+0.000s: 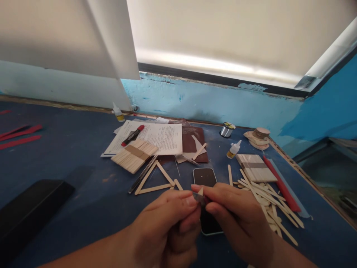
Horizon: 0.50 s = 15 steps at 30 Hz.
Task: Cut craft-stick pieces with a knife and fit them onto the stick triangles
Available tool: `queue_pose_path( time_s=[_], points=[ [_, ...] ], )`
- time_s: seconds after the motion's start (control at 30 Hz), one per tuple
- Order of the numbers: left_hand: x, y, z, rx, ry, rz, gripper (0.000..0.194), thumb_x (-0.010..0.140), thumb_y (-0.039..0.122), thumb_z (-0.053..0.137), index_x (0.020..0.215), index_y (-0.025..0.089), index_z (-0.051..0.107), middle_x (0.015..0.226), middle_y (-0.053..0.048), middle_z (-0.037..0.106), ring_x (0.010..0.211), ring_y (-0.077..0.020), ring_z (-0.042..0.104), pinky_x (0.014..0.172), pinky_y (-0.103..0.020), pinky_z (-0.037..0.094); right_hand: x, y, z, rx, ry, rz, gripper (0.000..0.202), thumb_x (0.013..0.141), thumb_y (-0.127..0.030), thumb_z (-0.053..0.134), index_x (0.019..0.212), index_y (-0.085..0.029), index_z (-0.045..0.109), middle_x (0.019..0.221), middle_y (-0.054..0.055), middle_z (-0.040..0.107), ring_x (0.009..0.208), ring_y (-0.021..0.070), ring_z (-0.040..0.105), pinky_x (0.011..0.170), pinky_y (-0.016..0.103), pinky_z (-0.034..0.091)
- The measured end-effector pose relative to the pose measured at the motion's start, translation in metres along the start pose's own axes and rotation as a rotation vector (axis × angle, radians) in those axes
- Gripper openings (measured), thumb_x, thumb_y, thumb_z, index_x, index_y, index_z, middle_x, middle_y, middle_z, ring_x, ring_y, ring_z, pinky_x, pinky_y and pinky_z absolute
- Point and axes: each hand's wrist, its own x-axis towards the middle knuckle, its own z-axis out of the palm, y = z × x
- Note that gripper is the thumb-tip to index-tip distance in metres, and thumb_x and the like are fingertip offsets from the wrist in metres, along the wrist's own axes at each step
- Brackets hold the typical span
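My left hand (170, 223) is curled in a fist, its thumb and index pinching a craft stick whose pale tip (201, 191) pokes up between my hands. My right hand (237, 212) meets it, pinching a thin grey metal blade (198, 197) that lies against the stick. Fingers cover most of both pieces. Below my hands lies a black phone (205, 174). Just beyond, a triangle of craft sticks (156, 188) rests on the blue table, with another stick (178, 184) at its right corner.
Loose craft sticks (276, 208) and a banded bundle (256, 167) lie right, by a red strip (281, 186). Another bundle (134, 156) and a red marker (133, 135) rest on papers (167, 137). Glue bottles (233, 149) and a wire spool (227, 129) stand behind. A black object (36, 208) sits left.
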Motion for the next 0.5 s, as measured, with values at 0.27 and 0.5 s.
queue_pose_path(
  time_s=[0.27,0.5],
  points=[
    [-0.002,0.003,0.002,-0.047,0.023,-0.058,0.041,0.088,0.046,0.068,0.064,0.021,0.046,0.044,0.01,0.027,0.033,-0.0047,0.016,0.031,-0.016,0.016,0.008,0.011,-0.004,-0.021,0.053,0.051,0.031,0.101,-0.024,0.06,0.13,-0.024,0.069,0.103,0.006,0.078,0.087,0.0171,0.072,0.075,0.029,0.057],
    [-0.019,0.013,0.015,0.014,0.085,0.132,0.04,0.092,0.042,0.065,0.062,0.02,0.049,0.048,0.009,0.027,0.035,-0.0041,0.019,0.034,-0.018,0.017,0.019,0.024,-0.027,-0.095,0.346,0.259,0.032,0.101,-0.035,0.058,0.125,-0.019,0.073,0.098,0.008,0.08,0.08,0.0188,0.073,0.069,0.031,0.059]
  ],
)
